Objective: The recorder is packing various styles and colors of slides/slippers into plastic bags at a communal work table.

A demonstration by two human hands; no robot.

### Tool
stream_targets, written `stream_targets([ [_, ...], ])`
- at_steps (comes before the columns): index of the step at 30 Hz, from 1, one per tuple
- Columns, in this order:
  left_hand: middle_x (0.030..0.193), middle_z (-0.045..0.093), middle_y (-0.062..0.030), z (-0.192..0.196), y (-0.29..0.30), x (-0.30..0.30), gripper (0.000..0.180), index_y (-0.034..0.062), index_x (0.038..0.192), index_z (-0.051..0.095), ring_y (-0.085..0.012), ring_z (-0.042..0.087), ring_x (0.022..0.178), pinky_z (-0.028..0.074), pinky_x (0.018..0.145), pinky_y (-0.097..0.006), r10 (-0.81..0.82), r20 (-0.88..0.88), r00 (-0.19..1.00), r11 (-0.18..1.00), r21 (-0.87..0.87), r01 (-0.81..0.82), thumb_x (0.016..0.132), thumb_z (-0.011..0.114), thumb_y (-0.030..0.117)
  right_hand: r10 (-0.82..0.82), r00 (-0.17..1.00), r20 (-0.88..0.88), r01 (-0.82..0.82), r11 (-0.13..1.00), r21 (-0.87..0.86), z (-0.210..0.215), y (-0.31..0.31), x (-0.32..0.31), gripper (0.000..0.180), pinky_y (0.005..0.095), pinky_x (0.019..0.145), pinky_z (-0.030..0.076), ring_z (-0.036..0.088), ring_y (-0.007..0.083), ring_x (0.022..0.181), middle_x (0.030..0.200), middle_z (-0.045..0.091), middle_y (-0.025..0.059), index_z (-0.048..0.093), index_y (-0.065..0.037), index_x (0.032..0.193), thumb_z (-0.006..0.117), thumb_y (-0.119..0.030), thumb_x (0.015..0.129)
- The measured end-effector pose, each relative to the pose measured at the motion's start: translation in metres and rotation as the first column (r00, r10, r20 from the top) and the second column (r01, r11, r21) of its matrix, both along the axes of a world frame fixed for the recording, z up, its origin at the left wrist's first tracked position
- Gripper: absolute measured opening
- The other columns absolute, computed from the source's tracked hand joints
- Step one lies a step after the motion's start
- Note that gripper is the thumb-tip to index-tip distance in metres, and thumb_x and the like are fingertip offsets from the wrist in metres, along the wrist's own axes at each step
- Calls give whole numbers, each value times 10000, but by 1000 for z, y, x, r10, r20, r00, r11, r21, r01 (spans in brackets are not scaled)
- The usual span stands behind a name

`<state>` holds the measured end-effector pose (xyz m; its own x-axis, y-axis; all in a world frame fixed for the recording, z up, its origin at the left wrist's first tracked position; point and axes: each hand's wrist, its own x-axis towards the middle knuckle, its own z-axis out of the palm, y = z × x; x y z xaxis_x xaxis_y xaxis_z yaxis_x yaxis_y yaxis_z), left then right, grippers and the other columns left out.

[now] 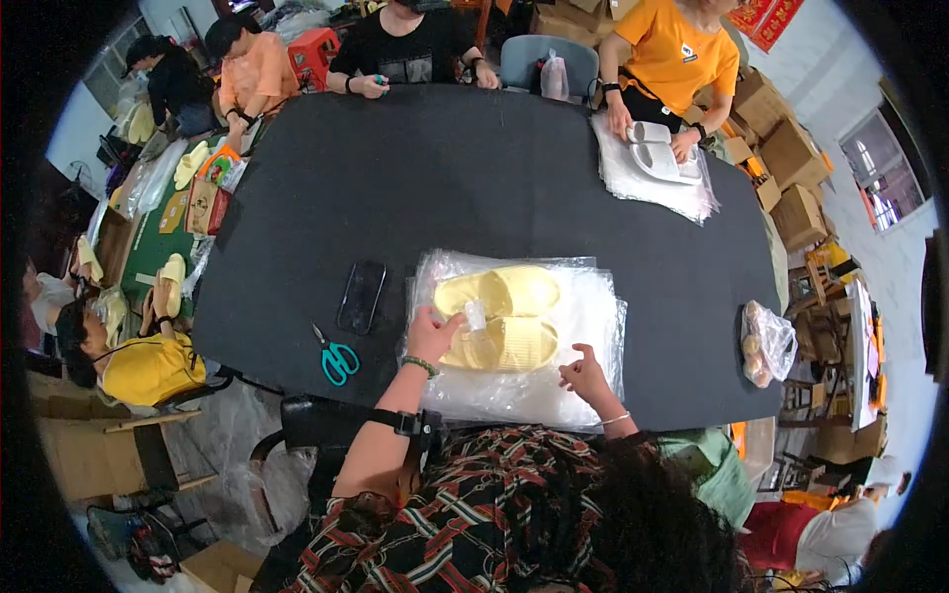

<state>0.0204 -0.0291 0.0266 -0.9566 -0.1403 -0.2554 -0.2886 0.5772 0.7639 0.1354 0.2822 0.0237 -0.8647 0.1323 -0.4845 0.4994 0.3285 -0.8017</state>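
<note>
Two pale yellow slippers [499, 316] lie side by side on a stack of clear plastic bags [593, 326] at the near edge of the black table [445, 178]. My left hand [432, 334] grips the left end of the nearer slipper, by a small white tag. My right hand [583, 376] rests on the plastic stack just right of and below that slipper, fingers loosely curled, holding nothing that I can see.
A dark phone [362, 296] and teal-handled scissors [336, 358] lie left of the stack. A bag of round items [766, 341] sits at the right edge. Across the table a person in orange handles white slippers [657, 148] on more bags. Other people sit around; cardboard boxes [791, 158] are stacked at right.
</note>
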Motion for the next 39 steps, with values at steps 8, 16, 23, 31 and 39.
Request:
stream_targets([
  [8, 737, 607, -38, 6, -3, -19, 123, 53, 901, 583, -141, 621, 660, 457, 539, -246, 181, 117, 976, 753, 622, -214, 880, 594, 174, -4, 995, -97, 4, 1000, 1, 9, 14, 7, 533, 287, 514, 488, 621, 160, 598, 738, 608, 90, 321, -41, 1325, 600, -51, 872],
  [16, 801, 627, -100, 25, -59, -60, 128, 30, 946, 552, -235, 648, 694, 482, 556, -320, 209, 133, 969, 544, 808, -228, 921, 532, 154, 9, 984, -179, -10, 1000, -5, 6, 46, 33, 511, 317, 518, 491, 614, 180, 563, 726, 615, 101, 379, -49, 1298, 622, -39, 850],
  [23, 1020, 614, -196, 41, -40, -13, 888, -33, 1356, 364, -303, 646, 824, 559, 704, -400, 84, 466, 881, 600, 682, -418, 841, 523, 672, 88, 992, -93, -89, 996, -12, -2, 61, 42, 498, 337, 545, 513, 654, 194, 603, 733, 629, 111, 374, -34, 1303, 616, -79, 871],
  [31, 865, 653, -112, 55, -25, 64, 532, -6, 1175, 521, -189, 649, 665, 512, 548, -293, 65, 449, 891, 829, 472, -299, 875, 649, 414, 181, 983, -20, -182, 981, -68, 4, 63, 35, 515, 296, 556, 517, 616, 146, 602, 773, 597, 80, 352, -36, 1339, 586, -58, 881],
  [39, 725, 660, -113, 29, -38, 68, 196, -42, 945, 630, -169, 639, 572, 497, 494, -259, 249, 285, 926, 790, 493, -364, 861, 674, 130, 300, 953, -36, -302, 952, -57, 5, 71, 28, 532, 323, 578, 508, 617, 179, 608, 741, 600, 93, 322, -67, 1365, 559, -32, 890],
])
